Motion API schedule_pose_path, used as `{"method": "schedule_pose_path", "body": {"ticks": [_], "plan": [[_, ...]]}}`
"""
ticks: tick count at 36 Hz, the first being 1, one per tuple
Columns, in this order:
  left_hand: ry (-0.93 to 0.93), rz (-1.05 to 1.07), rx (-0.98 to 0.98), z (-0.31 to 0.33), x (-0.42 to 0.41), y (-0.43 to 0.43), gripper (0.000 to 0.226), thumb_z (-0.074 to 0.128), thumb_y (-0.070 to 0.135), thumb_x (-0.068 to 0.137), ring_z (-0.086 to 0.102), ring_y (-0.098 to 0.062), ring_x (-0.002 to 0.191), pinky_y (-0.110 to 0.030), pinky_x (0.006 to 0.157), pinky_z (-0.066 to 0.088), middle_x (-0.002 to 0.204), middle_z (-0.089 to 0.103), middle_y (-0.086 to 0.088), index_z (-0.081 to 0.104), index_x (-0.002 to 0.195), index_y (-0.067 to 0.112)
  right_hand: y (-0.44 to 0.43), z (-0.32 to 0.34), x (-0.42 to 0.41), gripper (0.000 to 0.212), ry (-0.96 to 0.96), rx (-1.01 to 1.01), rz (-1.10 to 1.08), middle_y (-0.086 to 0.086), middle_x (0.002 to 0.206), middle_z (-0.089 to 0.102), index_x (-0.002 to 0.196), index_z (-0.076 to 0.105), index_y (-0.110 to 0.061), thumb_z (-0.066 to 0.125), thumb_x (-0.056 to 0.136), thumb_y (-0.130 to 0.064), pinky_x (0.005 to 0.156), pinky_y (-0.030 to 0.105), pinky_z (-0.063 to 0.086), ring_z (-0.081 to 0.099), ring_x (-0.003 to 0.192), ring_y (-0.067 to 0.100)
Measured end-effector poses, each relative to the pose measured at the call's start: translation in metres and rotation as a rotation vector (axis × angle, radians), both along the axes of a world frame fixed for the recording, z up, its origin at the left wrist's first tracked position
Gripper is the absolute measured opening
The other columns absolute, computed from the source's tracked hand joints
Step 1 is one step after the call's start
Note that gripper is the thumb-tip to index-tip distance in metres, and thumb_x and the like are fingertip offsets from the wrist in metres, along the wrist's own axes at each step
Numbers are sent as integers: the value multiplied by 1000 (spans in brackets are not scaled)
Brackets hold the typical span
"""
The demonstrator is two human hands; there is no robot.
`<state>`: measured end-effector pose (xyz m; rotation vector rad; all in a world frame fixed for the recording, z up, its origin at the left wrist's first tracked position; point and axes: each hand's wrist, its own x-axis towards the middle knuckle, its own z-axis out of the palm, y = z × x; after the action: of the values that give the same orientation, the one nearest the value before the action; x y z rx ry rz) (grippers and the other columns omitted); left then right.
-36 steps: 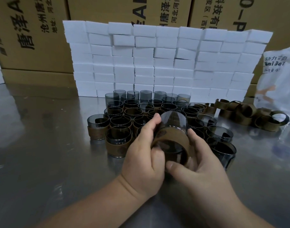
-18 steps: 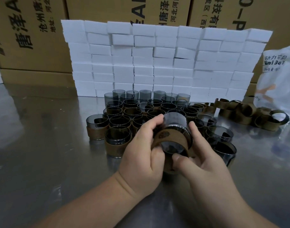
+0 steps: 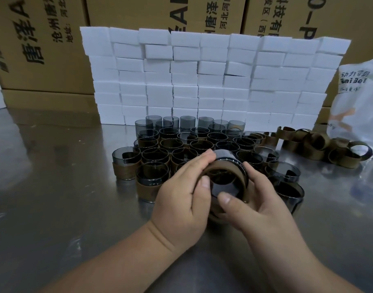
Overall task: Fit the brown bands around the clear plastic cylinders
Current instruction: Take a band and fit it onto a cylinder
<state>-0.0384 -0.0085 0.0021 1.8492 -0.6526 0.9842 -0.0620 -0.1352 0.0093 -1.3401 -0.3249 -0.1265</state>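
Note:
Both hands hold one smoky clear plastic cylinder (image 3: 225, 157) tilted with its open end toward me, above the table's front middle. A brown band (image 3: 223, 168) wraps its near part. My left hand (image 3: 181, 193) grips the left side, thumb on the band's rim. My right hand (image 3: 257, 206) cups the right side and underside, thumb pressing the lower edge. Behind them stand several cylinders in a cluster (image 3: 194, 142), many with bands, such as a banded cylinder (image 3: 124, 163) at the left. Loose brown bands (image 3: 321, 146) lie in a pile at the right.
A wall of white foam blocks (image 3: 211, 81) stands behind the cylinders, with cardboard boxes (image 3: 44, 43) behind that. A white plastic bag (image 3: 359, 98) sits at the far right. The shiny metal table (image 3: 54, 197) stretches to the left and front.
The held cylinder has tipped further so its open end faces me, and the band has turned in my fingers. Both hands stay in about the same place.

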Motion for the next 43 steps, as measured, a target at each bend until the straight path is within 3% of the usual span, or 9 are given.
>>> {"method": "schedule_pose_path", "body": {"ticks": [5,9,14,18,21,27,32,39,43], "plan": [[5,24,-27,2,3,3,36,37,26,89,55,-1,105,-9,91,40,111,59,5,53,119,15,0,-9,7,72,6,-54,-42,-31,99,65,124,41,-32,82,67,-21,71,29,59,69,79,1],[19,-10,-33,1,2,3,40,38,47,92,59,-2,100,-11,88,43,111,59,11,45,126,27,2,-10,7,57,-13,-79,-66,-26,108,63,117,44,-38,64,65,-27,90,45,53,68,94,10],[70,30,-68,3,-5,0,43,33,72,82,66,-15,81,-35,71,53,111,57,23,43,104,37,3,-12,3,73,-18,-174,-68,-18,114,64,139,34,-35,64,72,-37,99,44,46,61,110,8],[-21,103,44,6,-8,-2,44,29,58,92,62,-7,91,-17,75,50,113,59,9,46,115,26,2,-13,2,78,-30,-211,-86,-23,123,58,129,22,-63,57,61,-50,108,40,36,51,122,5],[-52,135,36,8,-9,-4,44,34,44,95,58,-9,104,-12,86,45,115,62,-1,60,114,14,0,-11,2,64,-18,-182,-89,-36,111,60,114,26,-67,57,65,-40,107,39,37,53,118,0],[-112,200,88,12,-9,-3,36,44,28,91,66,-14,93,-20,78,51,105,69,-9,67,107,4,0,-4,-1,80,-13,-128,-66,-27,106,65,140,35,-32,61,64,-27,96,35,48,60,105,-3],[-181,241,190,16,-6,3,32,47,20,88,69,-16,88,-27,72,54,98,71,-8,68,105,4,-1,-3,-3,81,-69,-228,-124,-50,91,54,130,21,-53,60,63,-34,77,9,50,56,93,-21],[-194,175,246,16,-8,3,36,44,24,90,68,-17,92,-32,73,55,107,69,-7,62,115,5,-2,-10,5,50,41,-172,-87,-31,111,62,93,37,-80,52,51,-58,104,40,41,55,114,-2],[-199,102,359,12,-8,1,57,28,44,95,63,-25,95,-36,81,48,123,59,-11,32,133,1,-3,-14,5,67,82,-21,-14,-17,116,66,118,44,-62,69,60,-38,92,30,51,61,107,1]]}}
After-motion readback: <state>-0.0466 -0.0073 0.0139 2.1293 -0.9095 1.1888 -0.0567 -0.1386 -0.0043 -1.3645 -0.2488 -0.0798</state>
